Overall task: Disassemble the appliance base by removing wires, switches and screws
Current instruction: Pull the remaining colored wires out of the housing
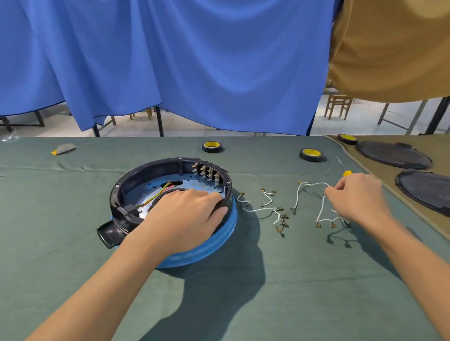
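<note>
Forearms reach in from the bottom edge. The left hand (184, 217) grips the near-right rim of the appliance base (197, 253), fingers curled over the black ring and thumb on the blue wall. The base sits open side up on the green cloth (64, 233), left of centre.

The right hand (360, 199) pinches a white wire harness (322, 208) between thumb and fingertips, lifted just off the cloth right of the base. More loose wires (263, 209) lie between base and harness. A yellow-handled screwdriver (347, 173) is just beyond the right hand; I cannot tell if they touch.

Handling judgement:
- **Base:** rigid plastic shell, light enough to slide, so hold it down by the rim.
- **Switch block:** the switch block (208, 172) at the far rim still has bare terminals.
- **Inner wires:** the green-yellow and red wires (157, 195) inside are thin and limp. Pull them at the brass connectors, not mid-wire.
</note>
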The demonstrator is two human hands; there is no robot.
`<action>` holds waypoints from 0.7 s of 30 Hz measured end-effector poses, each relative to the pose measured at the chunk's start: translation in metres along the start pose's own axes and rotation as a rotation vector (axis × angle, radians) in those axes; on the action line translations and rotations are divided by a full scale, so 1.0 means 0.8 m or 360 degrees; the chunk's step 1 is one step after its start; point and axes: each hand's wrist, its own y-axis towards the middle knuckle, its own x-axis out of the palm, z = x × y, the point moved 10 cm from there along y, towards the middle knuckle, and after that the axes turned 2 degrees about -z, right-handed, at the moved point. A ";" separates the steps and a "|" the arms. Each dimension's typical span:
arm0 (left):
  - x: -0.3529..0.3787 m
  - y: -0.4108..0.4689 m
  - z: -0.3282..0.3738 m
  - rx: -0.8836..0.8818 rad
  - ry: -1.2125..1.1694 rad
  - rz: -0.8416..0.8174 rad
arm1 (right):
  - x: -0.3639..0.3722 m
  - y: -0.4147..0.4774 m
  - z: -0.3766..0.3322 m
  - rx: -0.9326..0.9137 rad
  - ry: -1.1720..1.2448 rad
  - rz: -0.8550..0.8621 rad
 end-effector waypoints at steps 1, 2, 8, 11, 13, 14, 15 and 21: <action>0.003 0.001 -0.001 -0.0013 -0.0033 -0.0024 | 0.007 -0.002 0.011 0.0058 0.0005 -0.0014; 0.005 0.002 -0.002 -0.0026 -0.0062 -0.0044 | 0.013 -0.005 0.020 0.0109 0.0020 -0.0026; 0.007 0.005 0.001 -0.0047 -0.0094 -0.0069 | 0.029 -0.013 0.030 0.0162 0.0041 0.0013; 0.005 0.003 0.002 -0.0043 -0.0077 -0.0044 | 0.024 -0.013 0.023 0.0135 -0.0051 0.0025; 0.003 0.001 0.003 -0.0034 -0.0054 -0.0024 | 0.008 -0.018 0.014 0.0092 -0.0171 0.0144; 0.003 0.001 0.003 -0.0028 -0.0044 -0.0018 | -0.003 -0.022 0.005 0.0038 -0.0208 0.0232; 0.002 0.001 0.003 -0.0020 -0.0038 -0.0010 | -0.012 -0.026 -0.007 -0.0036 -0.0216 0.0309; -0.019 -0.007 -0.013 -0.0082 -0.0160 0.0136 | -0.001 -0.044 -0.091 -0.0576 -0.0027 0.0126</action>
